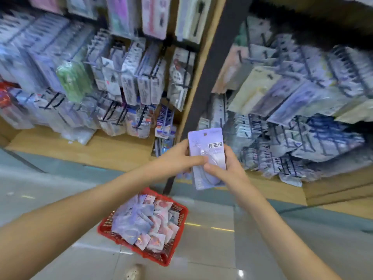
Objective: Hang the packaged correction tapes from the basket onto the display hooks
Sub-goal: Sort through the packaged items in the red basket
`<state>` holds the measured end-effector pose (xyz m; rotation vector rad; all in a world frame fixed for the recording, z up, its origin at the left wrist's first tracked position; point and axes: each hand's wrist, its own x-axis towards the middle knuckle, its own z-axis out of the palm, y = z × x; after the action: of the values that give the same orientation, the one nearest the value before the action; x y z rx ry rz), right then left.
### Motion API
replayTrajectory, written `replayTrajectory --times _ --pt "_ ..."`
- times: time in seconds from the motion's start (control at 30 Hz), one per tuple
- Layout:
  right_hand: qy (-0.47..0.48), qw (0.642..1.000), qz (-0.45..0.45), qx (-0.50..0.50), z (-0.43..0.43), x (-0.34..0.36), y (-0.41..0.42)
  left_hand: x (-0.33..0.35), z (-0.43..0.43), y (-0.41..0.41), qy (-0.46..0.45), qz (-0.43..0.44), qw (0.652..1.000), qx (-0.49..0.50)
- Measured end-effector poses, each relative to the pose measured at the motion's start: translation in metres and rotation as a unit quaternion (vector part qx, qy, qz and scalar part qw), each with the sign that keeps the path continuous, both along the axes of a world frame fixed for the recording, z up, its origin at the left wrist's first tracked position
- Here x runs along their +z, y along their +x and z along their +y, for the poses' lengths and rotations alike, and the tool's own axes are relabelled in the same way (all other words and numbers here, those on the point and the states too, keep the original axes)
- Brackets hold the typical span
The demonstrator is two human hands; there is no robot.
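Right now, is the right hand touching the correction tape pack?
Touching. Head view: the right hand curls thumb and fingers round the correction tape pack.

Lavender correction-tape pack (206, 156) in both hands, above red basket (173, 257)

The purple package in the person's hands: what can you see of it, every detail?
The package is a tall, pale lilac card with a small hang hole near its top, dark Chinese print at right and a clear glossy bubble over something rounded. It stands nearly upright, facing the camera, above the red basket. The left hand pinches its left edge, thumb on the front; the right hand grips its lower right.
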<state>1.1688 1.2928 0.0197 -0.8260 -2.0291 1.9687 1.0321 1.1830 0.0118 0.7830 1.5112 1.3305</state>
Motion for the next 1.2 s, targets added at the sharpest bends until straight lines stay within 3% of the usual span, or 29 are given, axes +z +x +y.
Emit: replayTrajectory --times 0.2,0.37,0.63,0.77,0.97,1.2 --pt "0.1 0.989 0.092 -0.064 0.099 0.1 0.155 0.114 0.12 0.14 0.075 0.196 0.975 -0.072" --pt "0.166 0.954 0.206 -0.141 0.191 0.204 0.258 0.215 0.207 0.245 0.135 0.361 0.914 -0.129" --pt "0.218 0.899 0.364 -0.107 0.312 0.343 0.321 0.361 0.327 0.308 0.24 0.523 0.811 -0.104" --pt "0.246 0.86 0.423 -0.143 0.37 0.399 0.331 0.416 0.393 0.326 0.299 0.543 0.783 -0.051" --pt "0.195 0.836 0.47 -0.204 0.456 0.448 0.37 0.469 0.498 0.366 0.335 0.502 0.794 -0.077" --pt "0.195 0.826 0.454 -0.27 0.549 0.463 0.413 0.479 0.598 0.414 0.34 0.478 0.804 -0.095"
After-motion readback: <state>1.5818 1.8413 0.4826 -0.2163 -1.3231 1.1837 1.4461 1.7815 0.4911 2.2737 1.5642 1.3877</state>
